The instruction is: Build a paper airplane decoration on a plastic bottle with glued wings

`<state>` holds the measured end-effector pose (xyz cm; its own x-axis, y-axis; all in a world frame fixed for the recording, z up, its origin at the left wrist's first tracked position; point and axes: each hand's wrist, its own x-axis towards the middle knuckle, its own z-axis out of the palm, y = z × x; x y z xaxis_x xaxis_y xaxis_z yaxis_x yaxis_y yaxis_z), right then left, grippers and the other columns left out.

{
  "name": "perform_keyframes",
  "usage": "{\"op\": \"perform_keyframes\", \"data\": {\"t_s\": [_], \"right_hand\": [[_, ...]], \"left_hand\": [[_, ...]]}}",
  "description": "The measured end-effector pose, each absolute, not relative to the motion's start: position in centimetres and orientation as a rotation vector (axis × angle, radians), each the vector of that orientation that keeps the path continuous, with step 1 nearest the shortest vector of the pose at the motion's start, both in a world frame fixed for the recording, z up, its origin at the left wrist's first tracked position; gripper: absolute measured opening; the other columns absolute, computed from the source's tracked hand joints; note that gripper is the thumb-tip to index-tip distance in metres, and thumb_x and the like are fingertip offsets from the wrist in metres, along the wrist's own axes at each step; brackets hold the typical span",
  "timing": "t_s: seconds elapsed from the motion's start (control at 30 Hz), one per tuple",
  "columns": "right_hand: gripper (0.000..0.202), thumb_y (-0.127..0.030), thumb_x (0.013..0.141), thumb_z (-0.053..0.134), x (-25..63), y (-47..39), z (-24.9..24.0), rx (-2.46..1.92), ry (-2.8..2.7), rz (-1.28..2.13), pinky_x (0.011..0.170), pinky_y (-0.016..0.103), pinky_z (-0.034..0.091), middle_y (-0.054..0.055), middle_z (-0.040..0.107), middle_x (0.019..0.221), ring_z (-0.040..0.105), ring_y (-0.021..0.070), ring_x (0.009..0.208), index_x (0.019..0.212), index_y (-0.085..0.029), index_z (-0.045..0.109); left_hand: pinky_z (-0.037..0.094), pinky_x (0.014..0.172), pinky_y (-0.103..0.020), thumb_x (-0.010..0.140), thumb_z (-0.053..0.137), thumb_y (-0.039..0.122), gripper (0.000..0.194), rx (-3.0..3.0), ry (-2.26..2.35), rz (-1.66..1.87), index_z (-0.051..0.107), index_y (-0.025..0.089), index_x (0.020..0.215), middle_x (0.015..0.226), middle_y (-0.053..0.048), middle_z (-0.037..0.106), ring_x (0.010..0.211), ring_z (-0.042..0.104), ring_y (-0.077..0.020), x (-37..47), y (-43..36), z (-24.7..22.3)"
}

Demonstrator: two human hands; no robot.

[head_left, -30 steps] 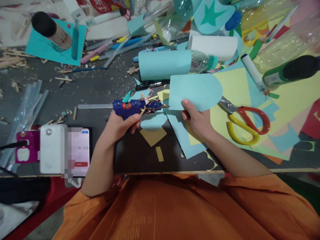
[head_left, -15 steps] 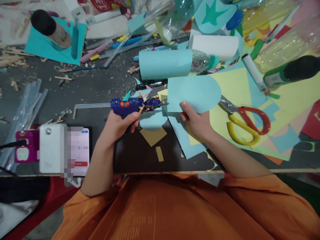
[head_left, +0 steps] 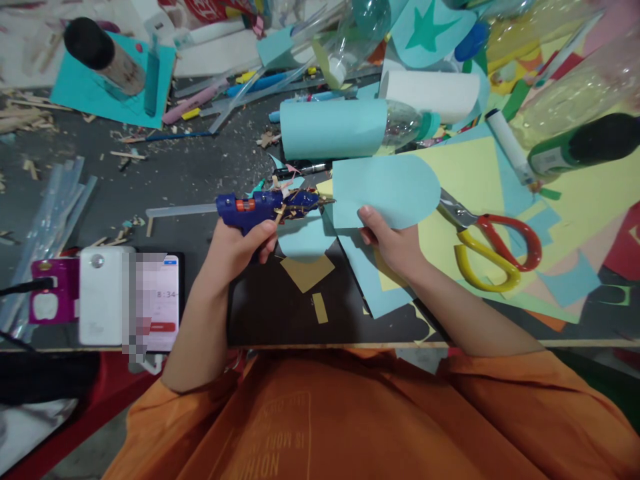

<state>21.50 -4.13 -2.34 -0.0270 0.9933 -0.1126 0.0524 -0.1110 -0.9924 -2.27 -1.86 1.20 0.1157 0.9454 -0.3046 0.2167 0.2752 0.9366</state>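
Observation:
My left hand (head_left: 246, 243) is closed around the handle of a blue glue gun (head_left: 250, 211), a long clear glue stick (head_left: 185, 210) poking out of its back. Its nozzle, crusted with wood scraps, points right at the straight left edge of a light-blue paper piece (head_left: 387, 187) with a rounded right end. My right hand (head_left: 383, 237) pinches that paper along its lower edge, thumb on top. I cannot tell whether the nozzle touches the paper. Scissors (head_left: 487, 247) with red and yellow handles lie just right of it, their blades partly hidden under it.
Beyond my hands lies a bottle wrapped in light-blue paper (head_left: 333, 129), with a white paper roll (head_left: 430, 92) behind it. Yellow sheets (head_left: 463, 180) spread to the right. On the left are a phone (head_left: 163, 300), a white power bank (head_left: 107, 297) and loose glue sticks (head_left: 60, 220).
The glue gun has tilted slightly, its nozzle a little higher and its back shifted slightly left. The paper piece has moved slightly left and down. Both hands keep their hold.

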Motion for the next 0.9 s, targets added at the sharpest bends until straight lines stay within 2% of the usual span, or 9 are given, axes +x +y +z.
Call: {"op": "perform_keyframes", "data": {"t_s": [0.13, 0.37, 0.57, 0.9], "right_hand": [[0.059, -0.064, 0.087, 0.060, 21.44, -4.16, -2.24, -1.325, -1.231, 1.283, 0.058, 0.030, 0.043, -0.004, 0.043, 0.047, 0.044, 0.0108, 0.048, 0.049, -0.022, 0.044], [0.057, -0.058, 0.090, 0.060, 21.51, -4.07, -1.99, -1.300, -1.275, 1.273, 0.060, 0.030, 0.044, -0.004, 0.044, 0.046, 0.044, 0.0103, 0.048, 0.048, -0.022, 0.044], [0.058, -0.060, 0.089, 0.060, 21.45, -4.03, -2.00, -1.270, -1.292, 1.297, 0.060, 0.031, 0.047, -0.004, 0.044, 0.045, 0.043, 0.0108, 0.047, 0.048, -0.023, 0.043], [0.058, -0.061, 0.088, 0.062, 21.38, -3.97, -1.74, -1.261, -1.281, 1.349, 0.058, 0.031, 0.046, -0.004, 0.043, 0.045, 0.043, 0.0111, 0.047, 0.047, -0.023, 0.043]], "left_hand": [[0.035, 0.034, -0.021, 0.066, 0.066, 0.036, 0.022, 1.213, 1.366, 0.811, 0.052, 0.020, 0.059, 0.045, 0.002, 0.050, 0.034, 0.041, -0.0074, -2.32, -1.88, 1.12], [0.034, 0.035, -0.022, 0.067, 0.067, 0.038, 0.026, 1.232, 1.350, 0.816, 0.049, 0.021, 0.059, 0.044, 0.003, 0.049, 0.033, 0.040, -0.0069, -2.42, -1.81, 1.09], [0.032, 0.035, -0.022, 0.068, 0.069, 0.046, 0.032, 1.224, 1.384, 0.835, 0.048, 0.022, 0.063, 0.046, 0.002, 0.050, 0.035, 0.040, -0.0081, -2.49, -1.80, 0.94], [0.033, 0.035, -0.022, 0.070, 0.070, 0.048, 0.034, 1.209, 1.402, 0.884, 0.049, 0.022, 0.064, 0.047, 0.002, 0.050, 0.035, 0.040, -0.0079, -2.48, -1.82, 0.76]]}}
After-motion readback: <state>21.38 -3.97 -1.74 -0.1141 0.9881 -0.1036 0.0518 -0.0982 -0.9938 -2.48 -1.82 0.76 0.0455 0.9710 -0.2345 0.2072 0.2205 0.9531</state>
